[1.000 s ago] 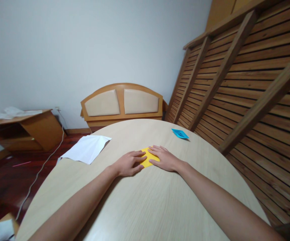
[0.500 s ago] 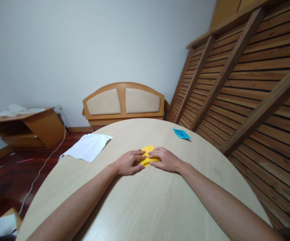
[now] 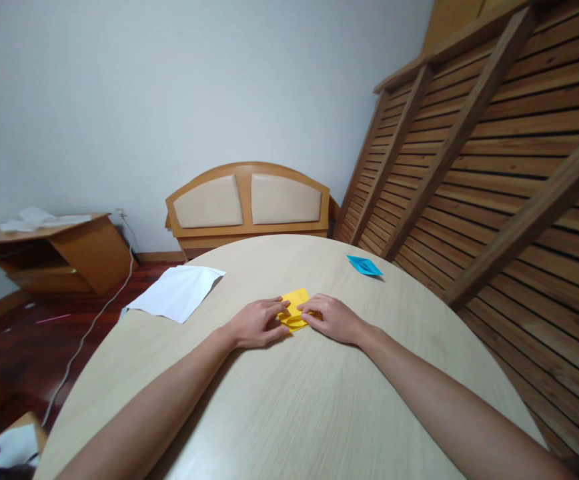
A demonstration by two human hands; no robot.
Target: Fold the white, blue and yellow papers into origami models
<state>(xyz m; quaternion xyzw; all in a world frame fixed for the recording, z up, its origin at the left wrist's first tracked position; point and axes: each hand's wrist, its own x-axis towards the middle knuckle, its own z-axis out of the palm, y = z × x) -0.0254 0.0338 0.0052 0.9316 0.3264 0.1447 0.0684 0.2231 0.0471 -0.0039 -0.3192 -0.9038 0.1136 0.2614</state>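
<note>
A small piece of folded yellow paper [image 3: 297, 298] lies on the round wooden table [image 3: 289, 400], its near flap partly raised. My left hand [image 3: 257, 323] grips its left edge, with the fingers on top and the thumb at the near corner. At the paper's right edge, my right hand [image 3: 333, 319] pinches the near flap between thumb and curled fingers. The fingertips cover parts of both side edges. Farther back to the right sits a blue folded paper boat [image 3: 364, 265], apart from both hands.
A white sheet [image 3: 177, 292] lies at the table's left edge. Beyond the table stands a headboard [image 3: 247, 200]. Slatted wooden boards [image 3: 469, 180] lean along the right side. A low cabinet [image 3: 79, 257] and a white cable [image 3: 89, 340] are on the left.
My right hand's fingers have curled and drawn slightly right, showing more of the yellow paper. The near flap appears more raised. My left hand has hardly moved.
</note>
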